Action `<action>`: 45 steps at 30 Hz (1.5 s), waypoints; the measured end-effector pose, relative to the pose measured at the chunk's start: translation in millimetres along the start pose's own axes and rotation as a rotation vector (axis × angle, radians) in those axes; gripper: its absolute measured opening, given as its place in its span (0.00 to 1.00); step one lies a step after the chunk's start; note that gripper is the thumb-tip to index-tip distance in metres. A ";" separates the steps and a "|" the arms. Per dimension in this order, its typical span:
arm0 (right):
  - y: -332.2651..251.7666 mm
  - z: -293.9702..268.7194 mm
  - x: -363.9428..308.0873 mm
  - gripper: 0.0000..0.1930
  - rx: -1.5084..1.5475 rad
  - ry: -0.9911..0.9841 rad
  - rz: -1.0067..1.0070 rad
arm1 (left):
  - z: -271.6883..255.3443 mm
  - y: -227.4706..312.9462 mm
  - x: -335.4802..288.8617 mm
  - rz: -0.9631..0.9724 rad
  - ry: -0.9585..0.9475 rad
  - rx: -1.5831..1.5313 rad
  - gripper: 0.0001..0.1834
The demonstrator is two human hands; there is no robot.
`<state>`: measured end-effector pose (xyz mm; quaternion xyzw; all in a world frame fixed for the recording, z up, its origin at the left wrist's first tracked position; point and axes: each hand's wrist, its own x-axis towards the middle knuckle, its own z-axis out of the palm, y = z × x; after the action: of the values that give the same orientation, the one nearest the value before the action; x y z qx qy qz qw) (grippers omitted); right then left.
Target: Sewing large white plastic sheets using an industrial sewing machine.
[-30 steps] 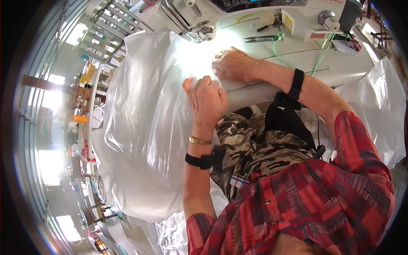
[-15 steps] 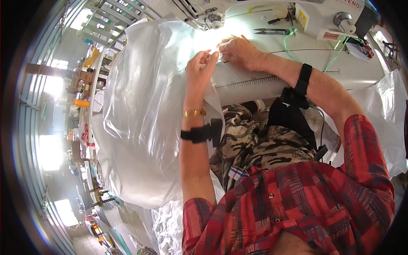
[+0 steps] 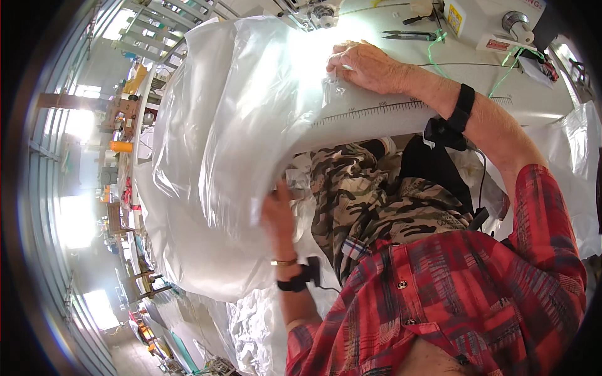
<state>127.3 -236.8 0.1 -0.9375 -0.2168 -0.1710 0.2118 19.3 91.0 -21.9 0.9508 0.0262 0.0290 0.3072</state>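
Right hand point(image 3: 364, 66): bare, palm down, fingers bent, fingertips at the edge of the plastic sheet beside a bright glare; whether a fold is pinched cannot be told. Black strap point(image 3: 462, 109) at the wrist, with a small black device point(image 3: 444, 134).

Left hand point(image 3: 278, 210): blurred, lower, beside the near edge of the same sheet, above the lap; spread of fingers and any hold cannot be told. Gold-toned band point(image 3: 284, 262) and black wristband point(image 3: 295, 280) on the wrist.

Plastic sheet point(image 3: 213, 156): large, translucent, glossy, creased; draped left of the person, its upper right part running into the glare.

Bench point(image 3: 470, 78): pale surface, ruler scale point(image 3: 364, 109) along the near edge.

On the bench, right of the glare: slim dark pointed tool point(image 3: 407, 36); green thread point(image 3: 433, 59), one end near the tool; white machine housing point(image 3: 467, 22) with a round knob point(image 3: 517, 26).

Apparel: red plaid shirt point(image 3: 451, 282); camouflage trousers point(image 3: 389, 194).

Surroundings: crumpled clear plastic point(image 3: 254, 332), below the sheet; orange cylinder point(image 3: 121, 146), far left; slatted metal rack point(image 3: 169, 22), upper left.
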 end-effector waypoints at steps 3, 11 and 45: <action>6.9 1.9 0.0 0.08 0.040 0.003 -0.003 | -62.1 -52.9 84.6 0.028 0.051 0.248 0.25; -1.5 0.5 4.0 0.09 0.154 0.024 -0.019 | -75.4 14.9 92.4 0.933 -0.042 0.746 0.12; -9.6 2.3 6.6 0.08 0.103 0.060 0.107 | 54.0 150.1 163.1 0.654 -0.259 0.073 0.08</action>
<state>128.9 -225.7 3.9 -0.9301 -0.1685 -0.1759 0.2749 190.5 -51.0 28.7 0.9151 -0.3179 0.0040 0.2482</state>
